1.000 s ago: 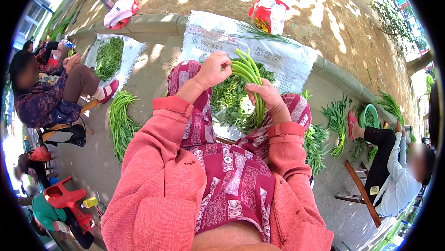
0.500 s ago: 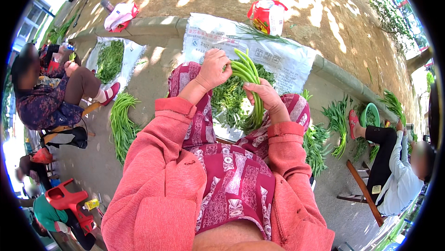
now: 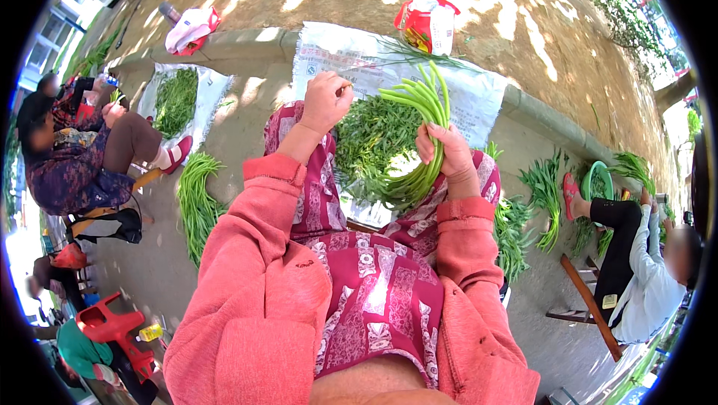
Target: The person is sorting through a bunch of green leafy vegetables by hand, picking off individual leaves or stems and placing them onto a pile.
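My right hand [image 3: 449, 152] is wrapped round a bunch of long green leafy-vegetable stems [image 3: 428, 98]. Their cut ends fan out above the fist, while the leafy ends hang down toward my lap. Off to the left, my left hand [image 3: 327, 101] is closed in a pinch, apart from the bunch. Something tiny and brownish seems to show at its fingertips, too small to name. Between my knees lies a heap of loose green leaves [image 3: 378, 132], partly on a white woven sack [image 3: 471, 102] spread out in front of me.
A pile of green stems [image 3: 196, 199] lies on the ground at left, more leafy bunches [image 3: 550, 188] at right. A red bag [image 3: 428, 25] stands beyond the sack by the kerb. Seated people [image 3: 75, 151] are at left; another person [image 3: 654, 270] sits right near a green basin [image 3: 598, 179].
My left hand has come away from the stems, up and to the left. My right hand has shifted right and up with the bunch, whose ends now spread more.
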`<state>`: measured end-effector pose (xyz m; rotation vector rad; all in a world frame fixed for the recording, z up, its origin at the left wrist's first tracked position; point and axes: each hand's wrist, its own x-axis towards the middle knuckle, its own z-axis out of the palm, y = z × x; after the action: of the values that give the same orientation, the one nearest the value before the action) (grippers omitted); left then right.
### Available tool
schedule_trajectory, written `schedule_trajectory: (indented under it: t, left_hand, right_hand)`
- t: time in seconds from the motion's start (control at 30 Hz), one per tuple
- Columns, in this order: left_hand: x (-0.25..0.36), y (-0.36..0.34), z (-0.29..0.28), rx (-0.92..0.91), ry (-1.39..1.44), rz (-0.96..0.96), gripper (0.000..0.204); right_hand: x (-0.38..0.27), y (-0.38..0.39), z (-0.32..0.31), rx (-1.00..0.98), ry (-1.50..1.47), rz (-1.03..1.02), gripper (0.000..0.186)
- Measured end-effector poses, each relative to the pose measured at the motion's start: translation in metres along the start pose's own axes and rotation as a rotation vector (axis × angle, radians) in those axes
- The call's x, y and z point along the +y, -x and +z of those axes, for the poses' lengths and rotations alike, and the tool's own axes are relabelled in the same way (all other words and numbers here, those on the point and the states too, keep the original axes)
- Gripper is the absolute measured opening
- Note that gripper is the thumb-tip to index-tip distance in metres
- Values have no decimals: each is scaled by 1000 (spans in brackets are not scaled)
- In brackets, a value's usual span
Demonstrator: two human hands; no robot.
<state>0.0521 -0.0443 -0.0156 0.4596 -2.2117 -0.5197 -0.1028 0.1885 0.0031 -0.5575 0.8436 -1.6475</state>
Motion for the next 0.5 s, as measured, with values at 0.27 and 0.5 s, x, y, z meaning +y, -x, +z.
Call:
schedule_trajectory:
  t: [0.27,0.5]
  left_hand:
    - [13,-1,1,-135,191,-102,12]
    - [10,2,0,-144,257,-100,11]
  right_hand:
    - [6,-5,1,-48,94,72,25]
    - [11,-9,2,-17,132,133,22]
